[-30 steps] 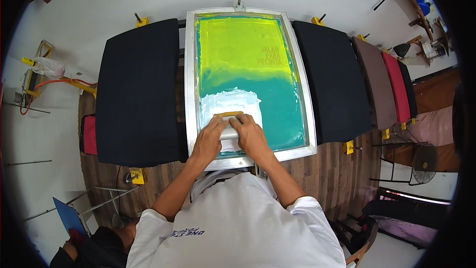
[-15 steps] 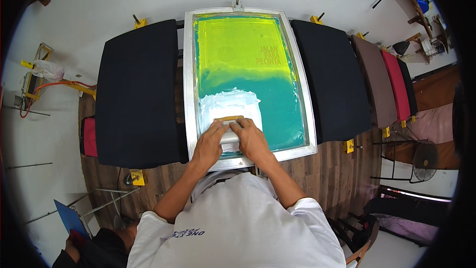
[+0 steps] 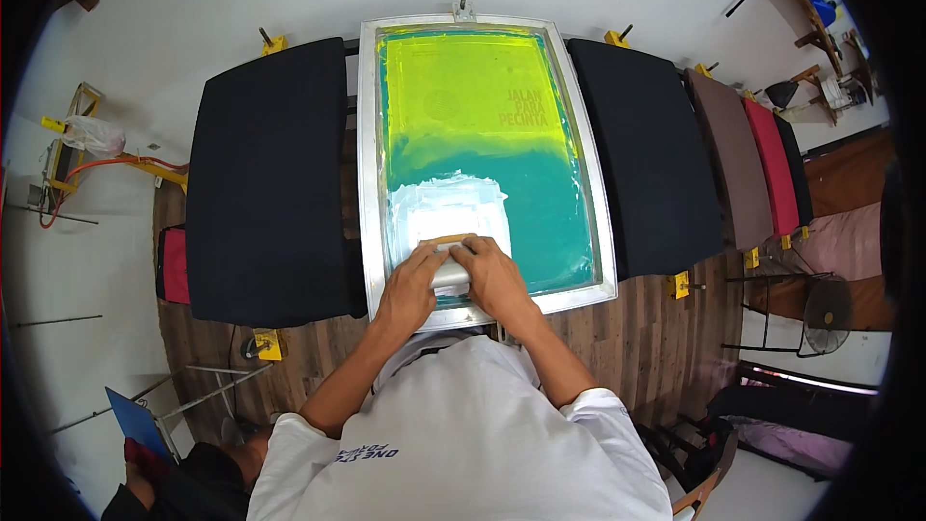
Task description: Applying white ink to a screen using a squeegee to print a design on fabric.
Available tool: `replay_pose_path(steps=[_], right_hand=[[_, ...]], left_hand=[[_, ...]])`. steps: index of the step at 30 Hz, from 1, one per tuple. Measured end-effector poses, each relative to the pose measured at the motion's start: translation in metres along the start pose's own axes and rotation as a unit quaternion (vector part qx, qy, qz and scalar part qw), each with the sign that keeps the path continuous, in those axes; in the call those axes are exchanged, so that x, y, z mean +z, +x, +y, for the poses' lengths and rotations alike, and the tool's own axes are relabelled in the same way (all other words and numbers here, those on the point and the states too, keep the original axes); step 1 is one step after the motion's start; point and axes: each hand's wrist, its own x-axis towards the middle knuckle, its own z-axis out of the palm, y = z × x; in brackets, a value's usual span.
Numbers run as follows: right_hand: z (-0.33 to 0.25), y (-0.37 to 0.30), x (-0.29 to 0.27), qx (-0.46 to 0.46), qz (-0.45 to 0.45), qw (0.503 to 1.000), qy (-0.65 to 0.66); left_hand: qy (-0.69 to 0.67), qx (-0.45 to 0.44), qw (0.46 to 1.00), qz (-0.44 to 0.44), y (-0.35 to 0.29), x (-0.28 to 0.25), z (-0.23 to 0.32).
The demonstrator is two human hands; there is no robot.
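Note:
A metal-framed printing screen [image 3: 368, 174] lies flat before me, its mesh yellow-green at the far end and teal near me. A patch of white ink [image 3: 446, 205] covers the near middle of the mesh. Both hands grip a squeegee [image 3: 449, 249] with a wooden handle, pressed on the mesh at the near edge of the ink. My left hand [image 3: 411, 286] holds its left part. My right hand [image 3: 494, 278] holds its right part.
Black-covered printing boards flank the screen on the left [image 3: 262, 183] and right [image 3: 648, 154]. Brown [image 3: 729, 156] and red [image 3: 772, 164] boards follow further right. Yellow clamps [image 3: 266, 343] sit at board ends. A fan [image 3: 828, 303] stands at right, over the wood floor.
Both hands and the squeegee have drawn slightly toward me along the mesh. More of the white ink patch shows beyond the blade.

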Motion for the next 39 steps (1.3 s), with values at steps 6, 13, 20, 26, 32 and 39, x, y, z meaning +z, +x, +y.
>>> replay_pose_path(steps=[6,13,20,26,32,39], right_hand=[[0.003,-0.008,0.008,-0.014,0.021,1.000,-0.019],[0.000,-0.011,0.005,-0.016,0.017,0.999,-0.029],[-0.001,-0.016,0.002,-0.014,0.001,1.000,-0.025],[-0.002,-0.022,0.004,-0.008,0.007,1.000,-0.021],[-0.002,-0.026,0.007,-0.014,0.010,0.999,-0.033],[-0.005,-0.029,0.006,-0.016,0.024,0.999,-0.025]], left_hand=[[0.049,0.050,0.997,0.024,-0.005,0.007,-0.010],[0.062,0.061,0.995,0.046,-0.010,0.012,-0.010],[0.084,0.019,0.996,0.004,-0.016,0.011,-0.004],[0.103,0.024,0.994,0.004,-0.021,0.012,-0.001],[0.117,0.028,0.993,0.016,-0.025,0.015,0.000],[0.133,0.047,0.990,0.017,-0.027,0.016,-0.004]])
